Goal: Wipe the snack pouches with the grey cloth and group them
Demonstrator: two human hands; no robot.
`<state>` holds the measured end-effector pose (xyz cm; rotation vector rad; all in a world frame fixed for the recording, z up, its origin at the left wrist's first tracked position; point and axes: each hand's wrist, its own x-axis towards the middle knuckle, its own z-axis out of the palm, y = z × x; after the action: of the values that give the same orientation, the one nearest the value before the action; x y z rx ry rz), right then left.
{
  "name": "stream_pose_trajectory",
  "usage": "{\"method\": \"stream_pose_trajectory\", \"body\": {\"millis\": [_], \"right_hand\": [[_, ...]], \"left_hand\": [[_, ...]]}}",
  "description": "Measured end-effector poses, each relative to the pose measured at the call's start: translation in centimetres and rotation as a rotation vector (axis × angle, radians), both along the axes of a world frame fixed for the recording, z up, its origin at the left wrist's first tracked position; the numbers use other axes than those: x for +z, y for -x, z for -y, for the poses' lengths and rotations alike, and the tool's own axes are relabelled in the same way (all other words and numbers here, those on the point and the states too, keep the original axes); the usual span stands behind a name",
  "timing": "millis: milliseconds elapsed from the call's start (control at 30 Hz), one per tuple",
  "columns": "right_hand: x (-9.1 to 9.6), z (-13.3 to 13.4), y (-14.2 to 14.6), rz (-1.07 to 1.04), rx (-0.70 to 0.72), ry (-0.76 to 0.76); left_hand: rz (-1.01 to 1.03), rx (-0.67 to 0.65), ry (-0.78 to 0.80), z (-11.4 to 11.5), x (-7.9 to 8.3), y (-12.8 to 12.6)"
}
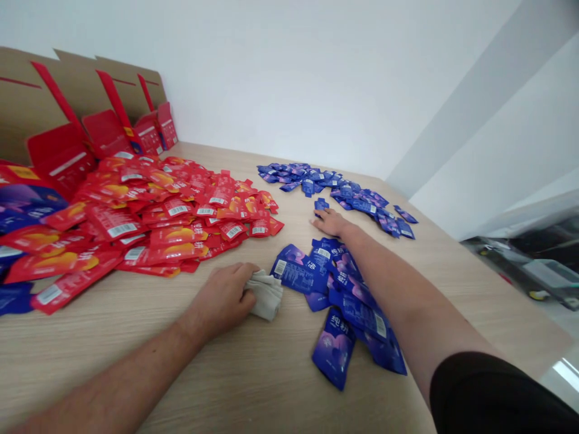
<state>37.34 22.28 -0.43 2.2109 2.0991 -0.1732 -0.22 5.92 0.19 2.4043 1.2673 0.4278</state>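
Observation:
My left hand (228, 296) is closed around a folded pale grey cloth (266, 295), low over the wooden table. Farther forward, my right hand (330, 223) has its fingers at the near end of a single small blue pouch (321, 204), which is partly covered by the hand. Beneath and beside my right forearm lies a loose heap of blue pouches (301, 268), overlapping at different angles. One blue pouch (335, 349) lies at the near side of that heap. More blue pouches (310, 178) form a spread-out pile beyond my right hand.
A large pile of red pouches (176, 235) covers the table's left part. Behind it stand opened red boxes (108, 135) and brown cardboard (18, 114). A white wall (280, 78) borders the table's back. Dark equipment (534, 265) stands beyond the right edge.

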Motion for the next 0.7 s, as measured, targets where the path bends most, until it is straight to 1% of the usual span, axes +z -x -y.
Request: {"method": "stream_pose_trajectory", "body": {"millis": [133,267,333,400,467,533,600,700], "right_hand": [[0.9,3.1,0.9,-0.010,0.069,0.019],[1.2,5.9,1.5,-0.025,0.136,0.031],[1.5,6.8,1.4,-0.035,0.169,0.040],[2.4,7.1,0.9,-0.055,0.213,0.066],[3.5,6.4,0.2,-0.079,0.258,0.104],[4.5,4.7,-0.6,-0.089,0.268,0.114],[4.9,2.1,-1.0,-0.072,0.235,0.048],[4.1,-3.0,-0.9,-0.019,0.179,-0.124]], "left_hand": [[0.006,-0.008,-0.025,0.0,0.0,0.0],[0.003,-0.004,-0.022,0.1,0.2,0.0],[0.000,-0.001,-0.013,0.1,0.3,-0.1],[-0.001,0.000,-0.004,0.1,0.4,-0.1],[-0.002,0.004,0.004,0.2,0.4,-0.1],[-0.005,0.010,0.010,0.2,0.3,-0.1],[-0.002,0.011,0.018,0.3,0.3,-0.1],[0.015,0.005,0.036,0.3,0.1,0.0]]}}
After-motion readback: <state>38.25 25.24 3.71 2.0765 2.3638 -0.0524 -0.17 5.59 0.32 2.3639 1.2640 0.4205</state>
